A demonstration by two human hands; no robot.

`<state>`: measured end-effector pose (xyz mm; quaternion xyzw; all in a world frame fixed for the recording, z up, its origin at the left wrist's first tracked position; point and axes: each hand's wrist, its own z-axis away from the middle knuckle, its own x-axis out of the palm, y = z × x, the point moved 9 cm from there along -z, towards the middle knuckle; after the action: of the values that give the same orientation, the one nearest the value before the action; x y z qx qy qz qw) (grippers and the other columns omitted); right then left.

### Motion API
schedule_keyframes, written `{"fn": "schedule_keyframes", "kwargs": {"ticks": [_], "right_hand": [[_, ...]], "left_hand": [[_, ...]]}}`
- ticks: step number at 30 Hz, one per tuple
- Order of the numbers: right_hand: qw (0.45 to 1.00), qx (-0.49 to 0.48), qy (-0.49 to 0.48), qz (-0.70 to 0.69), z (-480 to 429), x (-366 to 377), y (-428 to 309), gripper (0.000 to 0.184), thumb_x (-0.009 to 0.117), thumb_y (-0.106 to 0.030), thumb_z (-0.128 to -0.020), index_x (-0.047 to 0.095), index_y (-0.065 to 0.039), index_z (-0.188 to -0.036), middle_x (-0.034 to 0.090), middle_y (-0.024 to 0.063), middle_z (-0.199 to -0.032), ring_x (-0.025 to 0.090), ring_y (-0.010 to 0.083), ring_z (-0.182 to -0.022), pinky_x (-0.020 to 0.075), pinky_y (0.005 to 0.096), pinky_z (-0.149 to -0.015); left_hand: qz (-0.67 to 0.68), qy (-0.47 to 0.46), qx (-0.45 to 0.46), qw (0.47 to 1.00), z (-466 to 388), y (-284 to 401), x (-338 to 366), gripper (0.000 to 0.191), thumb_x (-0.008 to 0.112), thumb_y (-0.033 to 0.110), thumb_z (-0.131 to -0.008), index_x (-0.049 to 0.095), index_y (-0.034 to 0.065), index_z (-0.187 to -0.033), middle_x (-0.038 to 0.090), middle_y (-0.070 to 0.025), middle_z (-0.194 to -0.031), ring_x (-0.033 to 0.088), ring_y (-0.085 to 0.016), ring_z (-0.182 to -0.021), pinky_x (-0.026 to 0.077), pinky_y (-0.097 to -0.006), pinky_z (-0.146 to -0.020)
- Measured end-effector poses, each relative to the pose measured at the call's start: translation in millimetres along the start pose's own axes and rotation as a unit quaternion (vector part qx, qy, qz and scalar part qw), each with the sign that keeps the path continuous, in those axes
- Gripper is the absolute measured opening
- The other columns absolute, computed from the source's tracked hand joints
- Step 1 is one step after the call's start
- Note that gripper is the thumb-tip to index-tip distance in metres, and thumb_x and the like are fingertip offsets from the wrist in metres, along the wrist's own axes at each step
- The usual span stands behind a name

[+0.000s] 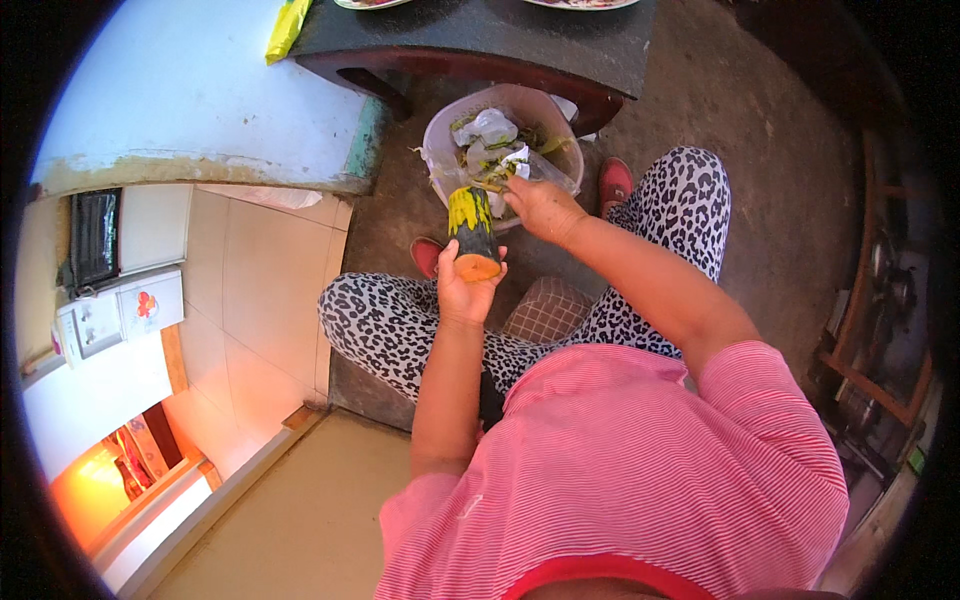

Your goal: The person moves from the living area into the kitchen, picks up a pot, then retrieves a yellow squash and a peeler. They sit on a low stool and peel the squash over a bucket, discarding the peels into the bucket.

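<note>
My left hand [466,294] grips the lower end of a thick piece of squash [475,238] with dark green skin. Its cut end facing me is orange, and yellow-green patches show where skin is gone near the far end. Close to that far end, my right hand [546,208] has its fingers closed around a thin tool [491,186], mostly hidden, whose kind I cannot make out. Beneath and beyond both hands stands a pale plastic basket [442,135] lined with a clear bag, holding peelings and crumpled plastic [491,127].
A dark table [472,34] with plates at its edge stands beyond the basket. On the left are a whitish wall [202,90] and tiled panel [262,292]. A metal-framed rack [862,300] is at right. My knees flank a checked seat [547,309].
</note>
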<state>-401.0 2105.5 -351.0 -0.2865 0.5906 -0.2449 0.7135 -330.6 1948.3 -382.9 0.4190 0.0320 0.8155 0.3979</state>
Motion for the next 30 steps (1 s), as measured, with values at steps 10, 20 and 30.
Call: {"fn": "schedule_keyframes", "kwargs": {"ticks": [10, 20, 30], "right_hand": [[0.999, 0.042, 0.029, 0.009, -10.9, 1.7, 29.2, 0.019, 0.054, -0.024, -0.095, 0.054, -0.006, -0.101, 0.064, 0.0267, -0.083, 0.061, 0.0479, -0.083, 0.0479, 0.0552, -0.070], [0.999, -0.013, 0.011, 0.039, -11.0, 9.3, 17.1, 0.021, 0.053, -0.024, -0.094, 0.055, -0.005, -0.104, 0.065, 0.0242, -0.080, 0.064, 0.0452, -0.077, 0.0499, 0.0536, -0.068], [0.999, -0.038, 0.005, 0.009, 6.8, -2.2, -10.8, 0.019, 0.054, -0.024, -0.094, 0.054, -0.006, -0.101, 0.063, 0.0258, -0.079, 0.062, 0.0462, -0.077, 0.0477, 0.0548, -0.066]], "left_hand": [[-0.027, -0.045, -0.008, 0.999, 12.6, -7.8, 25.6, 0.044, 0.051, 0.040, -0.093, 0.054, 0.0060, -0.122, 0.064, -0.0113, -0.111, 0.065, -0.032, -0.092, 0.052, -0.0434, -0.075], [0.051, -0.057, -0.045, 0.996, 9.9, -8.6, 16.2, 0.051, 0.048, 0.046, -0.092, 0.056, 0.0049, -0.121, 0.063, -0.0142, -0.106, 0.062, -0.032, -0.094, 0.051, -0.0411, -0.074], [0.006, -0.039, -0.005, 0.999, 2.1, 0.1, 9.8, 0.049, 0.052, 0.044, -0.091, 0.057, 0.0040, -0.119, 0.064, -0.0134, -0.105, 0.065, -0.031, -0.091, 0.052, -0.0415, -0.072]]}}
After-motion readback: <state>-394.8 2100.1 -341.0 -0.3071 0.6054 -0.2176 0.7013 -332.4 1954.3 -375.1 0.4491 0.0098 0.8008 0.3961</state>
